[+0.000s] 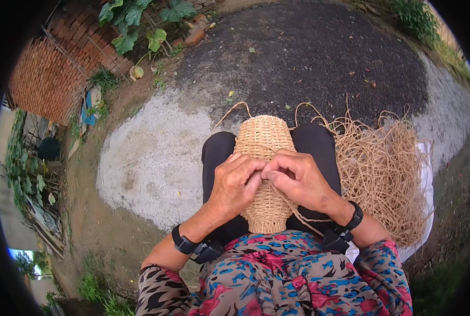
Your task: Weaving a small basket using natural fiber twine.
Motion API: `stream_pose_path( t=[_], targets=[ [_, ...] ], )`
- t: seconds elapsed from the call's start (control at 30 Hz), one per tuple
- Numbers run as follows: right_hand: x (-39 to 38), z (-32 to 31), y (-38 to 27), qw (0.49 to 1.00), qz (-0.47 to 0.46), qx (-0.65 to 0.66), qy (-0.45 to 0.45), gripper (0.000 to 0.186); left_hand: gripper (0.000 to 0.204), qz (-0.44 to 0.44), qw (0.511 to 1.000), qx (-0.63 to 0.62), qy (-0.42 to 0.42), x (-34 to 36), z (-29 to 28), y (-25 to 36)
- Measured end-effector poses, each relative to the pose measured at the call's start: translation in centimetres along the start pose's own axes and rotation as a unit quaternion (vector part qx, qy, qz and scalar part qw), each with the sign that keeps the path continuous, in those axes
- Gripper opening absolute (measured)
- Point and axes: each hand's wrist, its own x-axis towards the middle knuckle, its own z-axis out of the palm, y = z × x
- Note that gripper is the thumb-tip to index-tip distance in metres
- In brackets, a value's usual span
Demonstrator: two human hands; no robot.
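Observation:
A tan woven basket (265,134), shaped like a vase and made of twisted cord, lies lengthwise on my lap between my dark-trousered knees. My left hand (237,181) rests on its middle, thumb and fingers pinched together. Beside it, my right hand (293,174) is pinched too, its fingertips meeting those of the left. Whatever sits between the fingertips is too small and covered to make out. A strand of cord (303,217) runs from under my right hand toward my waist. Another cord loop (234,108) arches past the basket's far end.
A big tangled heap of tan cord (380,179) lies at my right on a white sheet (427,174). Ahead is dark gravel ground (309,58), with pale concrete (145,152) to the left. A brick wall (56,76) and leafy plants (129,21) stand at the far left.

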Motion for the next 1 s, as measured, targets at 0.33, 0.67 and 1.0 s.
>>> stream_pose_path(
  t=[0.33, 0.67, 1.0],
  targets=[
    [0.2, -0.9, 2.0, 0.969, -0.130, -0.212, 0.002, 0.010, 0.020, 0.053, 0.998, 0.020, 0.034, 0.2, 0.1, -0.3],
    [0.9, -1.8, 1.9, 0.991, -0.092, -0.088, -0.031, 0.010, 0.021, 0.085, 0.989, 0.099, 0.068, -1.3, 0.1, -0.3],
    [0.4, -3.0, 2.4, 0.992, -0.051, -0.114, -0.006, 0.013, 0.022, 0.062, 0.994, 0.086, 0.030, -1.8, -0.4, -0.3]
  ],
)
